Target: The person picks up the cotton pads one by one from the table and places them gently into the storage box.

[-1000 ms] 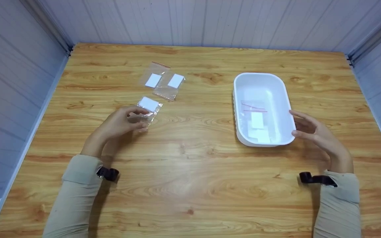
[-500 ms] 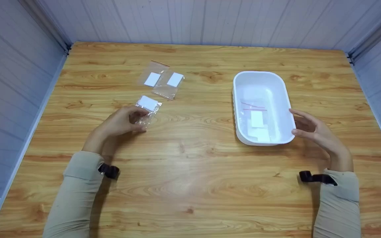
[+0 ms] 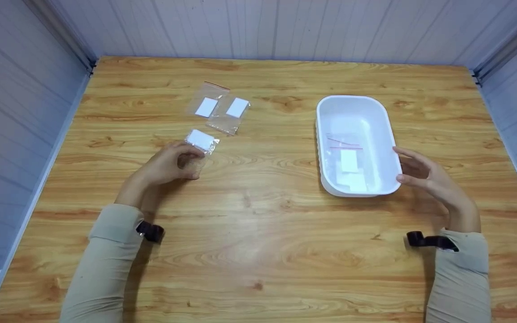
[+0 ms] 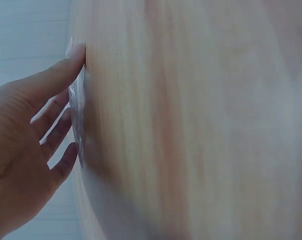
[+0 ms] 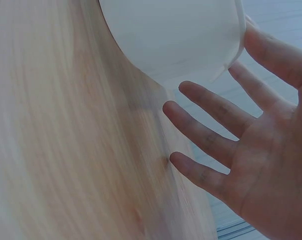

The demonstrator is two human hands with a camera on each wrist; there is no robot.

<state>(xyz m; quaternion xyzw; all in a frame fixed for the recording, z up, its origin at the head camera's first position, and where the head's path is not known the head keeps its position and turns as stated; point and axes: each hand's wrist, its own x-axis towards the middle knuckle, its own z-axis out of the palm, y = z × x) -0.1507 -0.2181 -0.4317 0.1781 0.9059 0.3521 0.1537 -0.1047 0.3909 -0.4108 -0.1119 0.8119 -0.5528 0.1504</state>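
Note:
In the head view, my left hand [image 3: 164, 165] is at a small clear plastic zip bag [image 3: 201, 154] with a white rectangular card [image 3: 201, 140] inside. Thumb and fingers curl round the lower part of this bag, and the left wrist view shows the crinkled plastic [image 4: 78, 110] between them, close over the tabletop. On the right side, my right hand [image 3: 433, 179] touches the right rim of a white plastic basket [image 3: 393, 134] with thumb and index fingertips. Its other fingers are spread fairly straight beside the basket wall [image 5: 180, 40].
Two more zip bags with white cards [image 3: 207, 107] [image 3: 238, 107] lie overlapping behind the left hand. Several similar bags [image 3: 349, 161] lie inside the basket near its front end. Pale panel walls [image 3: 276, 29] bound the wooden table [image 3: 249, 251] at the back and sides.
The left thumb and fingers have drawn in a little on the bag, bunching its lower part. The basket, the right hand and the other bags stay in place.

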